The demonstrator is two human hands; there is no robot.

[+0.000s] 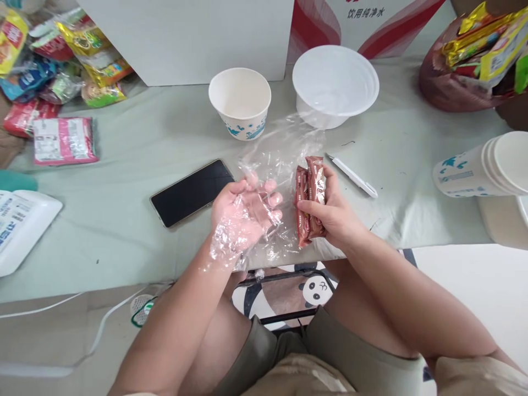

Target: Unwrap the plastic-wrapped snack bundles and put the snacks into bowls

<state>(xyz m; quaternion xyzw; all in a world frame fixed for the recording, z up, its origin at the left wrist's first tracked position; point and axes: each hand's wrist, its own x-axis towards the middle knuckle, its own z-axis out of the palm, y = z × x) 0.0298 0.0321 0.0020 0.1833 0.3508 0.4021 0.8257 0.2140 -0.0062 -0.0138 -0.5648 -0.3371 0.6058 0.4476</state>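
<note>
My left hand (243,212) is palm up over the table's near edge, pushed inside a thin clear plastic bag (276,159) that drapes over it; the fingers are loosely curled with the film around them. Just to its right, my right hand (336,212) grips two brown snack packets (310,198) held upright side by side, thumb across their front. The two hands are a few centimetres apart. A black phone (192,191) lies face up just left of my left hand. A white pen (352,176) lies right of the packets.
A paper bowl (240,102) and a white plastic bowl (335,85) stand behind the hands. Stacked paper cups (482,165) lie at the right. Snack packets (61,140) pile at the far left, a red bag of snacks (474,60) at the far right. A white box (185,38) stands behind.
</note>
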